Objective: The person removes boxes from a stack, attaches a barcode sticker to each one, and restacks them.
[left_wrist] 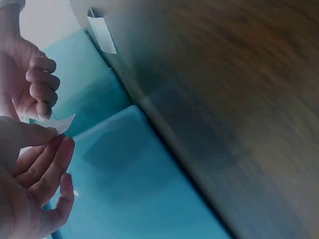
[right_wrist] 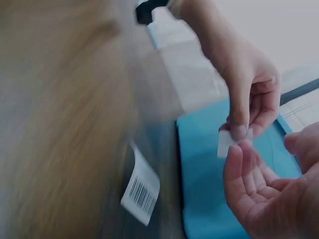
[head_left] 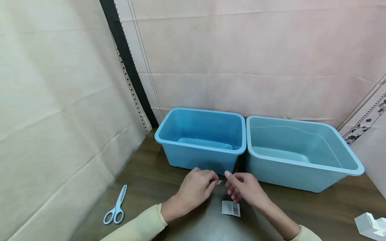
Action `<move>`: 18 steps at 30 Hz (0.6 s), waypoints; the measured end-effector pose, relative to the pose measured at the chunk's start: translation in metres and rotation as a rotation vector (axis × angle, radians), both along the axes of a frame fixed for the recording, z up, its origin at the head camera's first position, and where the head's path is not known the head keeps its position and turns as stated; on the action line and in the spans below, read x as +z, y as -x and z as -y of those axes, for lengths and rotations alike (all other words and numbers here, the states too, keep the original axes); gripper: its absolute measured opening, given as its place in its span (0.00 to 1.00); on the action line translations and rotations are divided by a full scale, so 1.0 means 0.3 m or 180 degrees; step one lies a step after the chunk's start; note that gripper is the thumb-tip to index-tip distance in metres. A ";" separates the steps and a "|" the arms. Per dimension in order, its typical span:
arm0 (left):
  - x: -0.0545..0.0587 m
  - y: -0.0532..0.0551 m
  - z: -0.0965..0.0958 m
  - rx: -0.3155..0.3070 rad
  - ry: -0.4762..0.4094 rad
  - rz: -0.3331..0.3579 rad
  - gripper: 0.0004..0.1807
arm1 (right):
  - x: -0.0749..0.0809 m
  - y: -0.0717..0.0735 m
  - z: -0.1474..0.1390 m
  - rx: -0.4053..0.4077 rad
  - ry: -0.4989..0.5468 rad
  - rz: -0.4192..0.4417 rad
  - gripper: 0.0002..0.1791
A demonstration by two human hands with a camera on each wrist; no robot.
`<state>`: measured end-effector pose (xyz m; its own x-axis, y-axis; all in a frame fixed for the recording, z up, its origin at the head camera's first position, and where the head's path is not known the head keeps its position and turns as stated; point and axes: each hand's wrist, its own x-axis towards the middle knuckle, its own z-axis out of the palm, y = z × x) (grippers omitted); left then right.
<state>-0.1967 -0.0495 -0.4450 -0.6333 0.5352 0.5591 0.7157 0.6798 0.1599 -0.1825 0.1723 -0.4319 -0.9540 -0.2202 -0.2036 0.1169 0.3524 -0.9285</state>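
My left hand (head_left: 195,188) pinches a small white paper piece (right_wrist: 226,145) between thumb and fingers, just in front of the blue bin. The same piece shows as a pale, slightly curved strip in the left wrist view. My right hand (head_left: 246,190) is close beside it, fingers loosely bent and thumb apart, with nothing visible in its grasp. Whether its fingertips touch the paper, I cannot tell. Below the right hand, a white barcode label (head_left: 230,208) lies on the table with a curled edge; its black bars show in the right wrist view.
Two bins stand side by side at the back: a blue one (head_left: 199,159) and a wider teal one (head_left: 283,175). Light blue scissors (head_left: 117,207) lie at the left on the brown table (head_left: 144,187). A white object (head_left: 370,225) sits at the right edge. Pale cloth hangs behind.
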 end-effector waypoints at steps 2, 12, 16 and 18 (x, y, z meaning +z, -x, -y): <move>-0.005 -0.009 -0.016 -0.0023 0.0112 -0.0335 0.02 | 0.006 -0.009 0.000 -0.0042 0.0179 0.0168 0.32; -0.021 -0.032 -0.036 0.0036 0.0425 -0.1278 0.04 | -0.018 -0.006 -0.005 -0.0160 0.0685 0.0617 0.17; -0.012 -0.028 -0.036 0.0062 0.0487 -0.1210 0.03 | -0.017 0.005 -0.006 -0.0114 0.0950 0.0663 0.13; -0.007 -0.022 -0.030 0.0071 0.0459 -0.1015 0.05 | -0.013 0.015 -0.007 -0.0089 0.1039 0.0611 0.10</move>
<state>-0.1902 -0.0404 -0.4470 -0.4512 0.6111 0.6504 0.6990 0.6951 -0.1682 -0.1870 0.1743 -0.4358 -0.9118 -0.2775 -0.3028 0.3052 0.0358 -0.9516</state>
